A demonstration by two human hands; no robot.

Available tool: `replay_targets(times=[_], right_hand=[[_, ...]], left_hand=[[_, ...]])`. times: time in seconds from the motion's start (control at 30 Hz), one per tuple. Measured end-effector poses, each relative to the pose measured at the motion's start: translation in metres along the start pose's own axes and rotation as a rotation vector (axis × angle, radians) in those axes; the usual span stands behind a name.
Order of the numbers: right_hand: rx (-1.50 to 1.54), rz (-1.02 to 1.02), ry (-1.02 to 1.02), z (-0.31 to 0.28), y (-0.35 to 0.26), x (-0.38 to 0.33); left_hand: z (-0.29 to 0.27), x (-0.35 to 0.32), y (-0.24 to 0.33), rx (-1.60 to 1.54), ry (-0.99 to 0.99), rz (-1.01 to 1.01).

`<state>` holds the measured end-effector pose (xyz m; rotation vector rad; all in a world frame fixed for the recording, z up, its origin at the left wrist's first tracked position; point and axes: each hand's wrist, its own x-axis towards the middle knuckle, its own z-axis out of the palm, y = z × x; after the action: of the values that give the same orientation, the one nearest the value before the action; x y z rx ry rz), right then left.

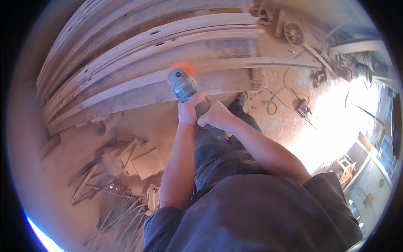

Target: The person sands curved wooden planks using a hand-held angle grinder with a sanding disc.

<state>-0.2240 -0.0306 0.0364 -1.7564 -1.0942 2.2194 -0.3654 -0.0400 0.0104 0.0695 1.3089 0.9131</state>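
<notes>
Both my hands are closed round the body of an angle grinder with a grey metal head and an orange disc. My left hand grips it just behind the head. Further back along the dark body, my right hand wraps around it. The disc end is over the edge of a long pale wooden board, the closest of several stacked boards; whether it touches the wood I cannot tell. The grinder's rear end points back toward my waist.
More long boards with dark slots lie beyond. Square wooden offcuts and a heap of thin sticks lie on the floor at left. To the right are a looped cable and a small reddish power tool. Bright light floods the right side.
</notes>
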Motion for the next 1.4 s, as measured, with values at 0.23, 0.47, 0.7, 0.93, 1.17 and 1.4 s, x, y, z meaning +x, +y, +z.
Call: replay_targets(times=[0.23,0.47,0.7,0.93,1.17,1.4], right_hand=[[0.136,0.005,0.054,-0.106,0.044,-0.051],[0.299,-0.041,0.196,-0.189,0.106,-0.088],[0.213,-0.01,0.155,-0.151,0.078,-0.073],[0.042,-0.102,0.024,-0.058,0.027,-0.019],[0.328,-0.004,0.159,-0.106,0.088,-0.063],[0.11,-0.021,0.089,-0.04,0.043,-0.026]], left_hand=[[0.112,0.001,-0.062,0.136,-0.104,0.051],[0.222,-0.005,-0.113,0.164,-0.207,0.031],[0.175,0.0,-0.092,0.194,-0.11,-0.009],[0.065,-0.001,-0.038,0.031,0.005,0.075],[0.134,-0.008,-0.075,0.265,-0.177,0.018],[0.053,-0.006,-0.026,0.184,-0.058,0.071]])
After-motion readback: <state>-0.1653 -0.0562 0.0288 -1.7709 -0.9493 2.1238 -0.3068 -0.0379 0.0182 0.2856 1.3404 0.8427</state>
